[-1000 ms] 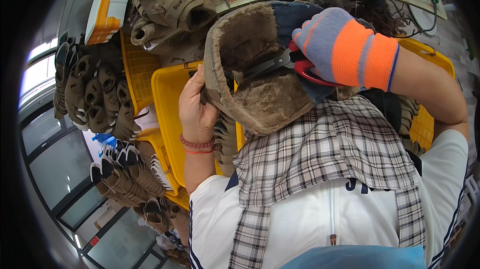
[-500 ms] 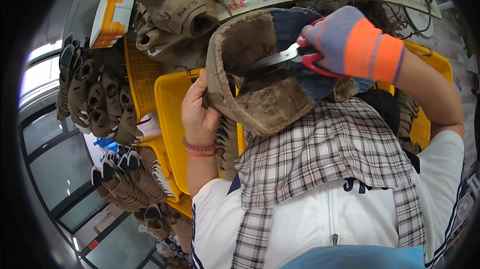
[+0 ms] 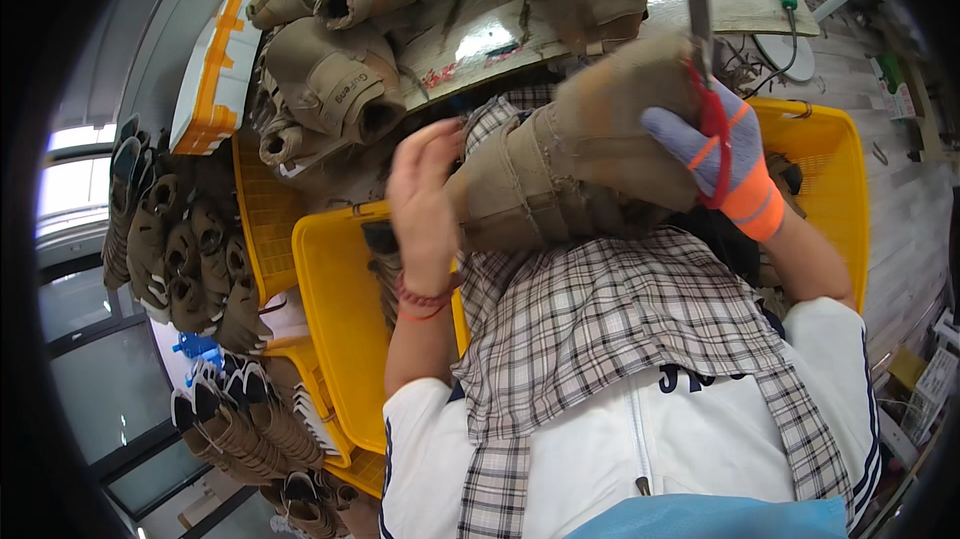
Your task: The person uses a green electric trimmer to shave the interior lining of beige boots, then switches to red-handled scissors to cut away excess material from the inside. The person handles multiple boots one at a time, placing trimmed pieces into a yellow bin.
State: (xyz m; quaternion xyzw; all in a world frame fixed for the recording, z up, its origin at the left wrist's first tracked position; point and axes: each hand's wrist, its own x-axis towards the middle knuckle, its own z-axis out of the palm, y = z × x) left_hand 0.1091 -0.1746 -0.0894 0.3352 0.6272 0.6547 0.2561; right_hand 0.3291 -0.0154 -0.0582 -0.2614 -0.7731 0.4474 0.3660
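A brown shoe upper [image 3: 540, 164] is held above my lap, its stitched outer side turned up. My right hand [image 3: 735, 154], in a purple and orange glove, grips the right end of it. The same hand holds scissors by their red handles [image 3: 716, 144], the metal blade pointing away from me. My left hand [image 3: 425, 199] is bare, with bead and red cord bracelets, and sits at the upper's left end. Its fingers stretch upward, slightly blurred; whether they touch the upper I cannot tell. The fleecy lining is hidden now.
Several brown uppers [image 3: 330, 79] lie on the worktable [image 3: 470, 44] ahead. Yellow crates stand left [image 3: 335, 319] and right [image 3: 835, 164] of me. More uppers [image 3: 185, 239] hang stacked at far left, near a white box with orange tape [image 3: 212, 74]. A plaid apron [image 3: 620, 319] covers my lap.
The upper has been turned over from lining side to outer side and shifted right. The scissors have come out of it and now point away. My left hand has moved off its edge.
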